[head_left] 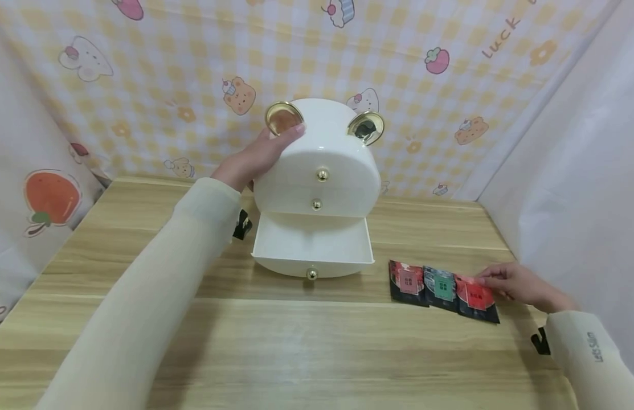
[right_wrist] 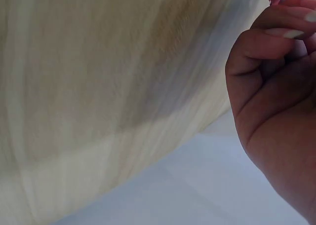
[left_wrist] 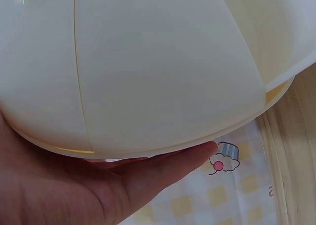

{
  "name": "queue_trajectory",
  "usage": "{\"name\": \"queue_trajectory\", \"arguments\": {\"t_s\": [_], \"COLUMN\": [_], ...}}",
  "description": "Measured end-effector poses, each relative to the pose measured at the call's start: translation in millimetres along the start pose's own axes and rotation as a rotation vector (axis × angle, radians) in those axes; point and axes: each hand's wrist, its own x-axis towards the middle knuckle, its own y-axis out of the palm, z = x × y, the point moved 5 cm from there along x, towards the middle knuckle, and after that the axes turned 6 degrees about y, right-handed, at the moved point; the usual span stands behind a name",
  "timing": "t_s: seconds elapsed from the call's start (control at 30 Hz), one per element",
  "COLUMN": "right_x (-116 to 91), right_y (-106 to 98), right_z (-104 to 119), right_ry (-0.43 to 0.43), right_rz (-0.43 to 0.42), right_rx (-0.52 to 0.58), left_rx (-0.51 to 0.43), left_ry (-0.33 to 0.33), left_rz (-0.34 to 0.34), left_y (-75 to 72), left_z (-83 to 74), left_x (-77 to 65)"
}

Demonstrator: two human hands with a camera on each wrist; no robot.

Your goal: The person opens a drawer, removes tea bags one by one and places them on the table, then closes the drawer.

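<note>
A white bear-shaped storage box (head_left: 317,156) with gold-rimmed ears and gold knobs stands at the back; its bottom drawer (head_left: 313,239) is pulled out. My left hand (head_left: 262,152) rests against the box's upper left side, the thumb near the left ear. In the left wrist view its fingers (left_wrist: 173,166) lie straight along the white side. Three flat sachets lie in an overlapping row: one with a pink label (head_left: 408,282), one with a green label (head_left: 444,286) and a red one (head_left: 477,296). My right hand (head_left: 522,283) pinches the red sachet's upper right edge.
Wood-grain table (head_left: 296,341) lies under everything. Behind the box hangs a yellow checked cloth (head_left: 193,68) with cartoon prints. White cloth walls (head_left: 568,159) close in both sides, the right one near my right hand.
</note>
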Motion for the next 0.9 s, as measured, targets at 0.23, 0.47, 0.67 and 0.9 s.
{"name": "queue_trajectory", "arguments": {"t_s": [0.23, 0.47, 0.67, 0.9], "right_x": [-0.2, 2.4, -10.5, -33.7], "right_y": [5.1, 8.9, 9.0, 16.1], "right_z": [0.4, -2.4, 35.5, 128.2], "right_ry": [-0.012, 0.043, 0.018, -0.096], "right_rz": [-0.020, -0.030, -0.099, -0.147], "right_rx": [0.046, 0.070, 0.140, 0.246], "left_rx": [0.017, 0.013, -0.001, -0.007], "left_ry": [-0.004, 0.007, 0.005, -0.013], "left_rz": [-0.005, -0.009, -0.002, -0.019], "left_y": [0.2, 0.8, 2.2, 1.4], "left_z": [1.5, 2.2, 1.7, 1.7], "left_x": [2.3, 2.6, 2.9, 2.5]}}
